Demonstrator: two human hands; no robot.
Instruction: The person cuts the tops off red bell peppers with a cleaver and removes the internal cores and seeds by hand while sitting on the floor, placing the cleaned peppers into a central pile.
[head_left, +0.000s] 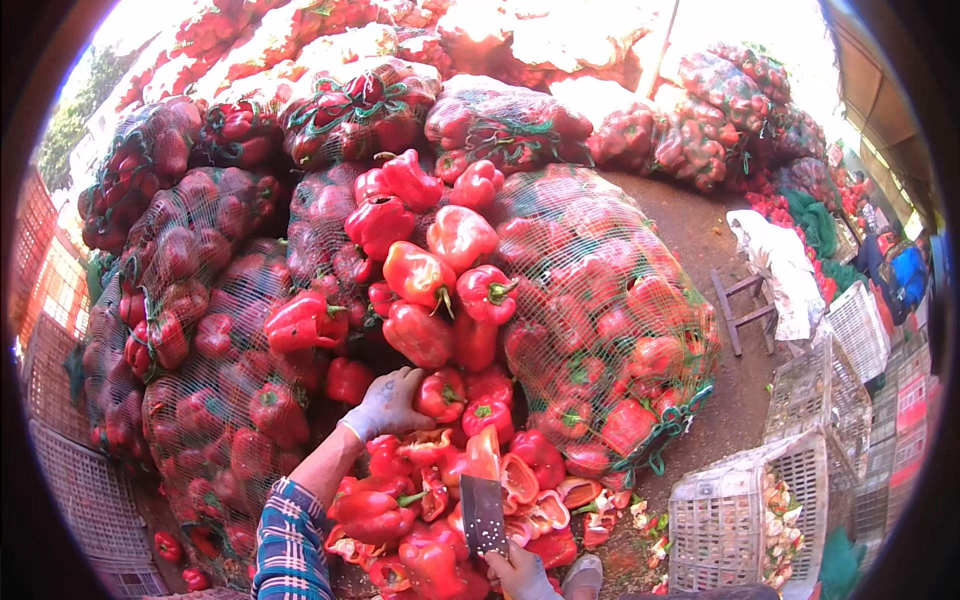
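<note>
My left hand (389, 405), in a pale glove, reaches into the pile and has its thumb and fingers against a red bell pepper (440, 396); a firm hold cannot be made out. My right hand (521, 574), gloved too, grips the handle of a broad cleaver (484, 517), whose dark blade is flecked with pale seeds. Around and under the blade lie cut pepper halves (519, 480) and whole red peppers (375, 516). Above the left hand, more whole peppers (420, 274) are heaped between filled mesh sacks.
A large mesh sack of peppers (600, 315) lies at the right, with other full sacks (217, 360) left and behind. At lower right stands a plastic crate (712, 517) with cut scraps. Beyond are a wooden stool (739, 307), a white cloth (780, 277) and a person (889, 274).
</note>
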